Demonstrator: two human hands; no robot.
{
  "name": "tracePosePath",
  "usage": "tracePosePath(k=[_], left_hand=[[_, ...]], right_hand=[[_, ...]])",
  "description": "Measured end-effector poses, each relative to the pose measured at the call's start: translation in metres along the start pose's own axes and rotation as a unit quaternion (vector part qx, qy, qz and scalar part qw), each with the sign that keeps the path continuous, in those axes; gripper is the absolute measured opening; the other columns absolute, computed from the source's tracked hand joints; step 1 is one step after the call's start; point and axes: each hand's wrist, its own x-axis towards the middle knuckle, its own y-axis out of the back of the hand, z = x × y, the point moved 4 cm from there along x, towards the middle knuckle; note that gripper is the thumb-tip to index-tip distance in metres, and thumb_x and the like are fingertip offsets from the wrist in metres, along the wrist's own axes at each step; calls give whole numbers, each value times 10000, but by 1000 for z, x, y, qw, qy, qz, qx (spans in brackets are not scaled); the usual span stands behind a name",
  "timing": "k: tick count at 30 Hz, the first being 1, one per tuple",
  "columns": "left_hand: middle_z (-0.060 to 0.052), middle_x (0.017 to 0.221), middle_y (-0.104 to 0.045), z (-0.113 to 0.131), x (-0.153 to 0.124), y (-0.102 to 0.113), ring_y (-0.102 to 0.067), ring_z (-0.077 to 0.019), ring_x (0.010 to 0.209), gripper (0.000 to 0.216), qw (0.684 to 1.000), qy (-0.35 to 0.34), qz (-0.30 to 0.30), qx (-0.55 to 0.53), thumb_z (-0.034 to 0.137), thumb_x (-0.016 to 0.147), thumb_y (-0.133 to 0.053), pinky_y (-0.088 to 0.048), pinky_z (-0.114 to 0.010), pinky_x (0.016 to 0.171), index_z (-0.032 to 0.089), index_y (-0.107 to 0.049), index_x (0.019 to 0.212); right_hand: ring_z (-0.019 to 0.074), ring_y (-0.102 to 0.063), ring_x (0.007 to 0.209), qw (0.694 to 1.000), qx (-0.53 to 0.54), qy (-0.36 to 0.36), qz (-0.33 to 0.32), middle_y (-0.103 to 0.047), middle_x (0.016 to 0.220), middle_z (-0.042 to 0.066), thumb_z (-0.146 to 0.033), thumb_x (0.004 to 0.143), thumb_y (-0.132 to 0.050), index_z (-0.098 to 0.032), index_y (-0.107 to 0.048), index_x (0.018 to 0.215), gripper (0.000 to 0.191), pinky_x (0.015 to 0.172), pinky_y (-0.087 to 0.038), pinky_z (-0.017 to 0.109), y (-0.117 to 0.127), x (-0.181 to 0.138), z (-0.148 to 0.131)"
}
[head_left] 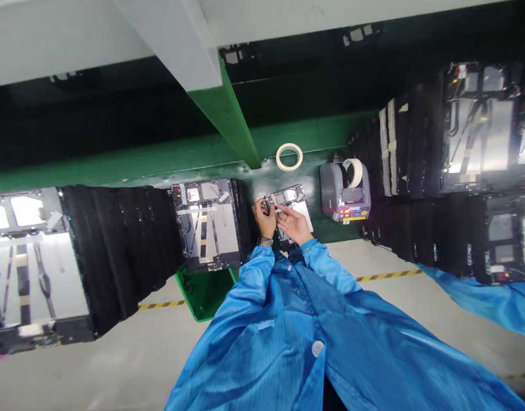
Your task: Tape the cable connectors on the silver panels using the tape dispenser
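"Left hand (264, 218), how was it set?"

"Fingers bent, thumb closing in to a narrow pinch at the unit's (303, 209) upper left corner. Couldn't tell what sat between them."

"Right hand (295, 224)?"

"Came in low from the right, index stretched toward the left fingertips, others loosely bent. Hold unclear."

"Unit's place?"

"Before the person on the green bench (259, 181), between stacked units (221, 225) and dispenser (331, 191). Tape ring (289, 169) lay beyond."

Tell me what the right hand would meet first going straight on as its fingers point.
Probably the left hand, just ahead of the right hand; depth is unclear, so it might brush the panel beneath first.
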Motion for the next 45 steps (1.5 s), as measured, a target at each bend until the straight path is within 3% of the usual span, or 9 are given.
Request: tracePosePath(k=[10,20,25,27,30,33,36,40,45], left_hand=[[-98,1190,-556,0,3,-1,-566,-151,806,278,998,-38,-42,7,262,986,-638,-546,-330,887,216,-718,1249],[-116,1186,-522,4,7,1,-609,-234,1100,261,993,-80,-77,32,287,1022,-606,-534,-370,1002,217,-787,1195],[-110,1158,-516,0,8,0,-605,-211,1041,276,990,-112,-77,32,303,1032,-602,-543,-344,952,202,-793,1203],[-111,1157,-511,-1,8,0,-604,-204,1023,278,990,-118,-79,25,305,1030,-607,-547,-325,911,193,-796,1200],[-113,1145,-515,-3,9,-1,-604,-212,1040,275,989,-127,-72,18,287,1018,-615,-544,-334,940,188,-801,1194],[-109,1128,-519,-4,10,-1,-606,-219,1058,274,989,-130,-64,18,259,1011,-606,-534,-355,998,190,-804,1188],[-108,1125,-513,-5,10,-1,-604,-222,1074,287,989,-126,-68,19,223,1002,-594,-532,-360,1011,193,-806,1193],[-110,1129,-511,-4,10,-1,-603,-225,1099,286,991,-115,-72,15,207,1001,-590,-531,-359,1020,192,-811,1183],[-99,1138,-512,-1,10,-3,-599,-175,920,242,994,-91,-60,7,226,950,-696,-551,-320,911,189,-811,1159]], right_hand=[[142,-406,541,1000,23,-1,-3,-537,682,-18,-330,1079,-401,-156,-701,1221,375,538,-420,260,2,4,3],[152,-402,540,999,32,-1,17,-549,681,-13,-382,1089,-401,-156,-716,1185,399,545,-429,286,0,5,-1],[153,-369,507,986,-134,40,93,-480,604,-36,-374,1001,-534,-167,-727,1111,304,518,-386,287,7,-7,1],[171,-455,554,932,-304,139,137,-550,641,-20,-353,979,-550,-192,-727,1203,328,574,-442,298,5,-13,-7],[235,-653,870,731,-618,265,119,-741,955,63,-262,993,-498,-227,-692,1402,454,828,-542,350,-15,-18,-21],[279,-676,1089,494,-840,216,52,-737,1243,140,-182,1019,-425,-214,-589,1560,567,976,-518,374,-27,-10,-24],[289,-686,1081,357,-921,156,17,-721,1273,181,-166,1033,-410,-182,-421,1674,641,970,-514,368,-26,-2,-27],[282,-696,1038,321,-934,159,-3,-731,1222,166,-161,1023,-435,-194,-357,1701,683,938,-520,358,-23,3,-31],[264,-690,1056,397,-886,238,28,-727,1212,135,-142,1022,-399,-194,-449,1657,639,954,-537,347,-7,-16,-43]])
